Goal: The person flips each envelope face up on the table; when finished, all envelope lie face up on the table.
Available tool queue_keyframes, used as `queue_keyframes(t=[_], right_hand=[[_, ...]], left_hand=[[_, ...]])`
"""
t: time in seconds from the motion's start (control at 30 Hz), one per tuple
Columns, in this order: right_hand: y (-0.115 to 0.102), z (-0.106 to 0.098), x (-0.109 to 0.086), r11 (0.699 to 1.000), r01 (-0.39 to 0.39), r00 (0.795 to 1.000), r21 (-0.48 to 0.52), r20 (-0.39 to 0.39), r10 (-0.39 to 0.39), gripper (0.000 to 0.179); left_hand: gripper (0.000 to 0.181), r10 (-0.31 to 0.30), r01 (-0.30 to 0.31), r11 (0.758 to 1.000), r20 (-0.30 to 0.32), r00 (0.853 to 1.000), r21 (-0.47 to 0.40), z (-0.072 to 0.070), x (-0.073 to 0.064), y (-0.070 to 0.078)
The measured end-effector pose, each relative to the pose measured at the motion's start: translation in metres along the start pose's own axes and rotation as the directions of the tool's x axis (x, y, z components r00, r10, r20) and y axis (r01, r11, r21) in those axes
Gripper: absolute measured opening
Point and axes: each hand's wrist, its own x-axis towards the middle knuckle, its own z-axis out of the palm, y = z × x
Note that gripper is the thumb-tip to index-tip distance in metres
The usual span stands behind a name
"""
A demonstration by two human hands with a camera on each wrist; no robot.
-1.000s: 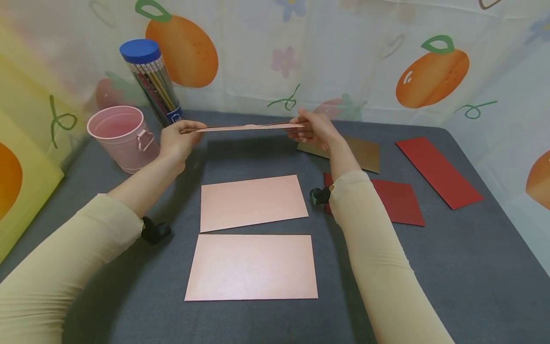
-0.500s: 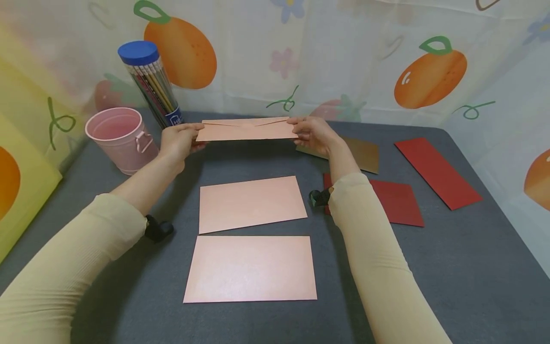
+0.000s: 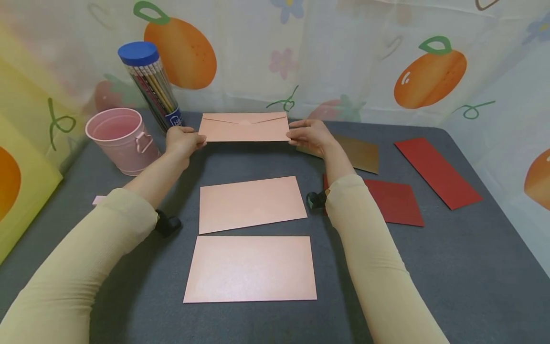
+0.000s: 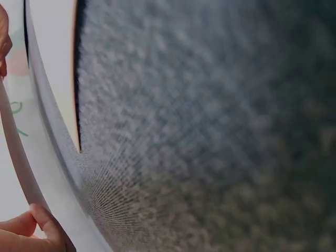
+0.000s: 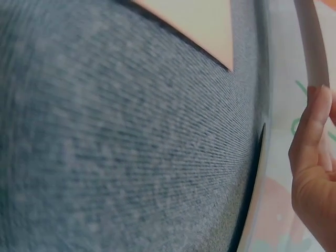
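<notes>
A pink envelope (image 3: 245,130), flap side facing up, is held above the back of the grey table between both hands. My left hand (image 3: 182,142) pinches its left end, and my right hand (image 3: 312,136) pinches the right end. The left wrist view shows the left thumb and finger (image 4: 32,231) on the envelope's edge; the right wrist view has the right hand (image 5: 315,152) gripping the other end. Nearer to me lie two more pink envelopes, a slightly slanted one (image 3: 253,204) and a straight one (image 3: 250,269) in front of it.
Left stand a pink bucket (image 3: 122,143) and a blue-lidded tube of pencils (image 3: 152,86). At the right lie a brown envelope (image 3: 358,154), a red one (image 3: 397,201) partly behind my right arm, and another red one (image 3: 438,173). A small pink piece (image 3: 98,199) shows beside my left sleeve.
The held envelope has gone from edge-on to tilted, so its flap side now shows. My left forearm has shifted right, uncovering a small pink piece. The envelopes on the table have stayed put.
</notes>
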Motion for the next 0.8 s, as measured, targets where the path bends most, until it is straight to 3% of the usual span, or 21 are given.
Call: queue_keyframes(t=[0.2, 0.43, 0.8], right_hand=[[0.0033, 0.002, 0.001, 1.0, -0.02, 0.999, 0.0, -0.029, 0.02, 0.049], [0.0055, 0.0039, 0.0053, 0.996, -0.042, 0.999, -0.081, -0.028, 0.04, 0.054], [0.0063, 0.0077, 0.0038, 0.987, -0.058, 0.998, -0.149, -0.034, 0.054, 0.053]], left_hand=[[0.048, -0.004, 0.01, 0.994, -0.054, 0.999, 0.11, 0.0034, 0.0035, -0.003], [0.047, -0.038, 0.05, 0.986, -0.079, 0.996, 0.16, 0.0056, 0.0056, -0.0036], [0.047, -0.027, 0.038, 0.974, -0.052, 0.998, 0.223, 0.0048, 0.0064, -0.0054]])
